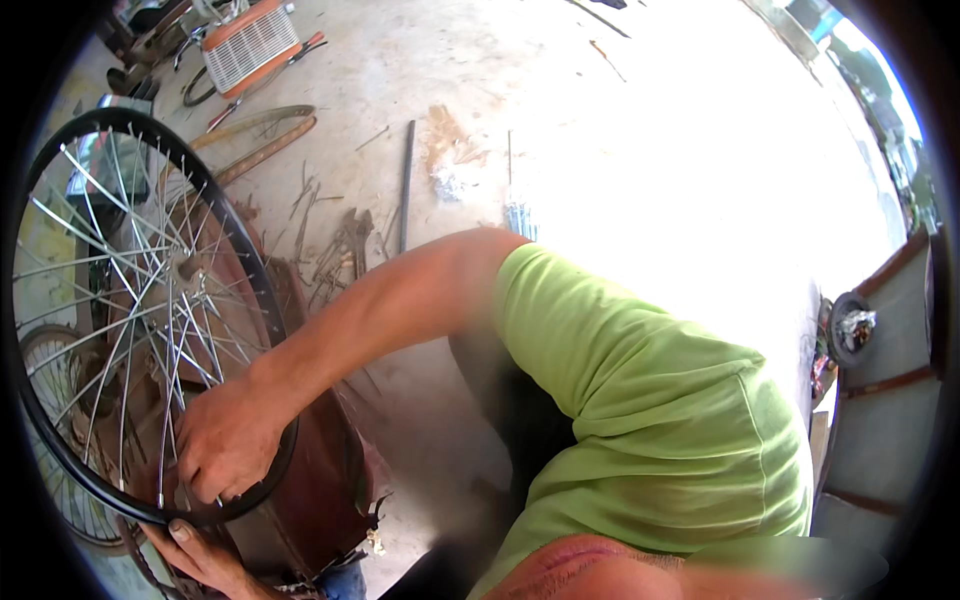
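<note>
A bicycle wheel with a black rim (236, 228) and many silver spokes stands tilted on the left, its hub (187, 268) bare in the middle. My right hand (232, 442) reaches across to the wheel's lower inner side, fingers curled in among the spokes close to the rim. Whatever sits between those fingertips is hidden. Below it, my left hand (205, 560) grips the bottom of the rim from outside, thumb against the black edge and the other fingers mostly out of sight. Under the wheel is a reddish-brown metal piece (325, 465).
Another spoked wheel (50, 455) stands behind on the left. On the floor lie a wrench (357, 240), scattered thin rods, a long dark bar (407, 185) and a bundle of spokes (519, 218). Farther off is an orange-framed box with a white grille (250, 50). Grey panels (885, 430) stand at right.
</note>
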Action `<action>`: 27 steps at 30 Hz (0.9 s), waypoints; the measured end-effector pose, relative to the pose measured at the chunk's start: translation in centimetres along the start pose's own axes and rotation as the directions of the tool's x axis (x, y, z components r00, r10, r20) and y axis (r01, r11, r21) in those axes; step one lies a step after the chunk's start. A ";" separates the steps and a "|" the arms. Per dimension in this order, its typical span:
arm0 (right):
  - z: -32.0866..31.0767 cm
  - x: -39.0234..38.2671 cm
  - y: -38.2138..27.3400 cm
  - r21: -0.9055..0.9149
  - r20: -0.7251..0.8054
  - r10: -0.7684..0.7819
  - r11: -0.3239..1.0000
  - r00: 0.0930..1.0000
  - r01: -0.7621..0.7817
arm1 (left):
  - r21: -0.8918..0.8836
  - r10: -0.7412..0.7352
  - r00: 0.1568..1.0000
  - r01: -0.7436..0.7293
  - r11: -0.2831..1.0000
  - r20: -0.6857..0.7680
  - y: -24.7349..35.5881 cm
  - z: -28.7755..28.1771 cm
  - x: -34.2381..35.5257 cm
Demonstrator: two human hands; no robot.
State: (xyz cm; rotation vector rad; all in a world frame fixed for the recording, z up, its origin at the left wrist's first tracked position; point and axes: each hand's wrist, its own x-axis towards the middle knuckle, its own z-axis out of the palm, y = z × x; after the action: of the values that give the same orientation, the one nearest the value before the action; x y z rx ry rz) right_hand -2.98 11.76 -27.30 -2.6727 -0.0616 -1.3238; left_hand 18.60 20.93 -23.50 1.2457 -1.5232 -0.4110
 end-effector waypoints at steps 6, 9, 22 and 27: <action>-0.1 0.0 -0.5 0.003 -0.023 0.054 0.999 0.998 -0.054 | -0.068 0.000 0.999 0.004 0.998 0.053 -1.6 -1.4 0.1; 0.6 0.2 -0.3 0.020 -0.071 0.041 0.999 0.997 -0.039 | 0.212 0.052 0.998 -0.041 0.976 -0.047 -0.9 -1.3 -0.6; -4.1 2.0 -1.8 -0.063 -0.408 0.089 0.990 0.909 -0.126 | 0.022 0.041 0.966 -0.048 0.999 0.256 4.9 1.8 0.6; -3.6 2.5 -1.6 0.013 -0.376 0.127 0.991 0.918 -0.131 | 0.017 0.101 0.973 -0.107 0.994 0.206 4.3 2.3 0.3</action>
State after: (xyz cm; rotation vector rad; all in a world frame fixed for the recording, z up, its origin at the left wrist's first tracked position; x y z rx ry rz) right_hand -4.43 12.69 -23.01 -2.3336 0.1668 -1.7658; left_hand 14.59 21.59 -20.85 1.1674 -1.7670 -0.4616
